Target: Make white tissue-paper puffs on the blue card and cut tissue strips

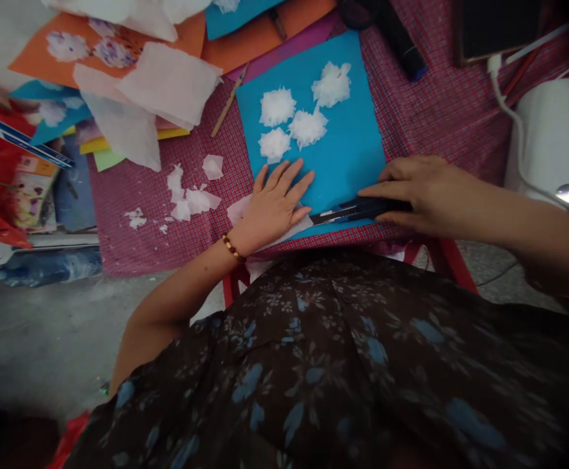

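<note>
Across the near edge of the table [142,254], which a red checked cloth [440,124] covers, both hands work low in the head view. A blue sheet [350,153] lies there with four ruffled white tufts [308,127] grouped on its far half.

The left hand [268,207] lies palm down with fingers spread, holding nothing between them; it presses a piece of pale tissue [300,228] that overlaps the sheet's near left corner. The right hand [423,190] has its grip closed round the handle end of a dark bladed tool [350,210], scissors or a cutter; I cannot tell which. Its tip points left, close to the left thumb and the tissue.

Done well, I judge, this calls for a firm, flat palm so the thin tissue does not creep or tear, with the left thumb drawn back from the tip. The tool should be kept low and steady, lest it nick the blue sheet underneath. Loose scraps [193,200] lie left of the sheet, near a slim stick [230,101]; light pieces like these probably scatter easily, so gentle movements suit.
</note>
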Demonstrator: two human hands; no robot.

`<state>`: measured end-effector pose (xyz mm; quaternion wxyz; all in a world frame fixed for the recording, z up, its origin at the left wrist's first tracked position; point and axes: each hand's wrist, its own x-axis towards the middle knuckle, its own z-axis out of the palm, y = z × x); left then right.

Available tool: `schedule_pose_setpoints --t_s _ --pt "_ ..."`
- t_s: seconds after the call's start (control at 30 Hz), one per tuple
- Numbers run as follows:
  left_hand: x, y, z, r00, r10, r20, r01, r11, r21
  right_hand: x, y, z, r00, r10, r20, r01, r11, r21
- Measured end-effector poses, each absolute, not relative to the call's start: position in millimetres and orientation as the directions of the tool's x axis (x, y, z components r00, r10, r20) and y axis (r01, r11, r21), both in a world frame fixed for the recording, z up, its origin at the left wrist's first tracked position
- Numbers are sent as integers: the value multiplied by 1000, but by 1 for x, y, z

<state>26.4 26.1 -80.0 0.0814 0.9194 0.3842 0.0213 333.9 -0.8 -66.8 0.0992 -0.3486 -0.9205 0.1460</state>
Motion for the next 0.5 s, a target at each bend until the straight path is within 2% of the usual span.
schedule_pose_setpoints --t_s 0.2,0.5 --pt "24 27 -83 707 707 -16 698 -695 172 344 -30 -75 -666 734 133 643 656 -395" --pt "21 29 -82 694 720 27 691 -676 258 347 -26 -70 -653 744 141 637 640 -429"
